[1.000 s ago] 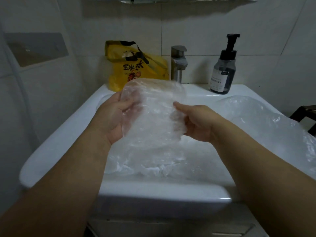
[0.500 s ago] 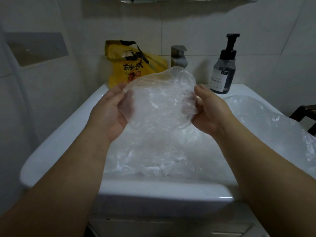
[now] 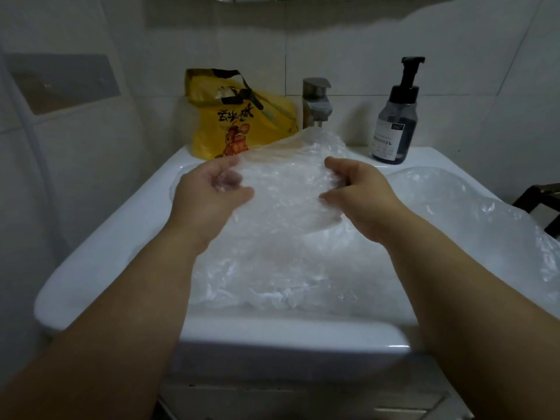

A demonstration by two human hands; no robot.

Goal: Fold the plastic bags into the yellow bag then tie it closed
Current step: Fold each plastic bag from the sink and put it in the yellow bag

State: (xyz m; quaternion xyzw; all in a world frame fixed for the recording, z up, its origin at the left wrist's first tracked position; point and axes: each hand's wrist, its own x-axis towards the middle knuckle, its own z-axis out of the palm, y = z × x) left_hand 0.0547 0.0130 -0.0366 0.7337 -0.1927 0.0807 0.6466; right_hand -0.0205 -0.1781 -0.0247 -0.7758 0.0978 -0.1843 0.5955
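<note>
clear bag (image 3: 285,183) is held above the sink (image 3: 106,237) between both hands | left hand (image 3: 209,189): fingers are curled round its left edge | right hand (image 3: 360,189): its right edge is pinched between thumb and fingers | more bags (image 3: 288,274) are heaped in the basin | yellow bag (image 3: 242,122) is stood on the back rim, left of the tap (image 3: 316,101)

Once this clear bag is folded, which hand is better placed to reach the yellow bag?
Left, probably. The left hand grips the clear bag just in front of the yellow bag; the right hand is nearer the soap bottle.
</note>
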